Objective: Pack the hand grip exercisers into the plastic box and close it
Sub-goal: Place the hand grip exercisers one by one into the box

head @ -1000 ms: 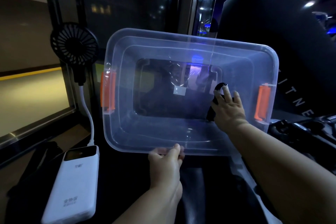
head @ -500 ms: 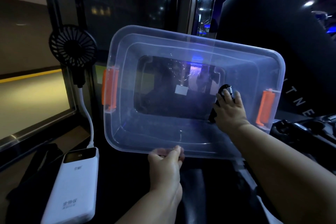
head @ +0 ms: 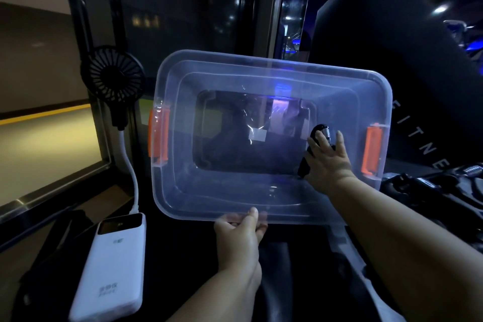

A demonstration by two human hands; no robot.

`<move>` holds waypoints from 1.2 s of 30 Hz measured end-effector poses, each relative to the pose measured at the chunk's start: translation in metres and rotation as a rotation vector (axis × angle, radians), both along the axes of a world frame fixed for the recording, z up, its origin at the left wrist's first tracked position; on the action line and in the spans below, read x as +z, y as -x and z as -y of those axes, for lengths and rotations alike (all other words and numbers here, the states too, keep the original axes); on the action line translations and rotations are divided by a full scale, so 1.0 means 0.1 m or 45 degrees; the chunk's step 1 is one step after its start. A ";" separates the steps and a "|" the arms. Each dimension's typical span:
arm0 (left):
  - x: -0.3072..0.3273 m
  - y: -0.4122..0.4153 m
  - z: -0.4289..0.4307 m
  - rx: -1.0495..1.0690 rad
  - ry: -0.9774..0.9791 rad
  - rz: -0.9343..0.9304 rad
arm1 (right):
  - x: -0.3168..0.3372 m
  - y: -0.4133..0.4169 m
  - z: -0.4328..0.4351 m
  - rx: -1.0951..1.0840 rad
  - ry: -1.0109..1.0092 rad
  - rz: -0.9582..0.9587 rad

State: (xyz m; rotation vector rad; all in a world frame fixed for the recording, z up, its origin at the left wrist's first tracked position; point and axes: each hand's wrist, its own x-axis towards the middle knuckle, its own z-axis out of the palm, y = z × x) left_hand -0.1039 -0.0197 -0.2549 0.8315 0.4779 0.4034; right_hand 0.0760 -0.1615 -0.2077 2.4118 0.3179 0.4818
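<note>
A clear plastic box with orange side latches is tilted up, its opening facing me. My left hand pinches the box's near rim at the middle. My right hand reaches inside the box at its right end and holds a black hand grip exerciser with a metal spring against the bottom. More black hand grip exercisers lie in a dark pile to the right of the box. No lid is in view.
A white power bank lies at the lower left, cabled to a small black fan standing left of the box. A dark window frame runs behind. A large black padded shape with white lettering fills the right background.
The box has tipped and shifted slightly to the right in my left hand. My right hand with the exerciser has moved a little right and stayed deep inside the box.
</note>
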 end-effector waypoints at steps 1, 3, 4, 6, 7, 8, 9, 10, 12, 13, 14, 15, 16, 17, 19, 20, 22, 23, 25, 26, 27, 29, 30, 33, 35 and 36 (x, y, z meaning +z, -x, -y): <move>0.00 0.00 0.00 0.001 -0.004 0.000 | 0.00 0.01 0.00 -0.008 0.001 -0.007; 0.00 -0.01 0.00 0.005 -0.008 0.004 | 0.02 0.03 0.00 -0.025 0.012 -0.027; 0.00 -0.01 0.00 0.009 -0.008 0.009 | 0.02 0.03 -0.01 -0.027 0.010 -0.034; 0.00 -0.01 0.00 0.016 -0.015 0.019 | 0.03 0.03 -0.01 -0.013 -0.017 -0.044; 0.00 -0.01 0.00 0.016 -0.019 0.022 | 0.03 0.03 -0.01 0.002 -0.031 -0.043; 0.00 -0.01 0.00 0.017 -0.020 0.024 | 0.04 0.03 -0.01 0.017 -0.040 -0.037; 0.00 -0.02 0.00 0.018 -0.018 0.025 | 0.04 0.03 -0.02 0.030 -0.038 -0.030; 0.00 -0.01 0.00 0.018 -0.019 0.026 | 0.05 0.03 -0.02 0.046 -0.027 -0.019; 0.00 0.00 0.00 0.019 -0.025 0.030 | 0.07 0.03 -0.03 0.068 0.014 0.014; 0.00 0.00 0.00 0.020 -0.027 0.031 | 0.08 0.02 -0.04 0.070 0.045 0.027; 0.00 0.01 0.00 0.022 -0.029 0.032 | 0.09 0.00 -0.04 0.075 0.076 0.036; 0.00 0.01 0.00 0.023 -0.034 0.032 | 0.09 -0.02 -0.04 0.081 0.107 0.044; 0.01 0.02 0.00 0.023 -0.041 0.032 | 0.09 -0.04 -0.03 0.092 0.131 0.053; 0.00 0.02 0.00 0.022 -0.046 0.033 | 0.08 -0.07 -0.02 0.106 0.146 0.058; 0.00 0.01 0.01 0.019 -0.043 0.035 | 0.07 -0.10 -0.01 0.128 0.158 0.052; -0.01 0.00 0.01 0.018 -0.039 0.034 | 0.07 -0.12 0.00 0.131 0.161 0.047; -0.01 -0.01 0.01 0.016 -0.024 0.035 | 0.06 -0.14 -0.01 0.137 0.186 0.050; -0.01 -0.01 0.01 0.019 -0.016 0.040 | 0.06 -0.14 -0.01 0.143 0.193 0.059; 0.00 -0.02 0.01 0.026 -0.011 0.049 | 0.04 -0.15 0.02 0.147 0.200 0.075; 0.00 -0.02 0.02 0.027 -0.012 0.047 | 0.04 -0.14 0.03 0.150 0.204 0.078; -0.01 -0.02 0.02 0.025 -0.015 0.045 | 0.04 -0.13 0.03 0.147 0.217 0.079; -0.01 -0.02 0.01 0.021 -0.019 0.041 | 0.00 -0.16 0.04 0.184 0.187 0.083; -0.01 -0.01 0.01 0.019 -0.021 0.040 | -0.01 -0.16 0.04 0.209 0.161 0.058; -0.03 -0.02 0.01 0.012 -0.037 0.037 | -0.05 -0.18 0.10 0.289 0.090 0.072; -0.04 -0.02 0.01 0.011 -0.037 0.039 | 0.00 -0.10 0.07 0.182 0.134 0.033; -0.04 -0.02 0.01 0.008 -0.039 0.037 | 0.02 -0.07 0.05 0.132 0.174 0.041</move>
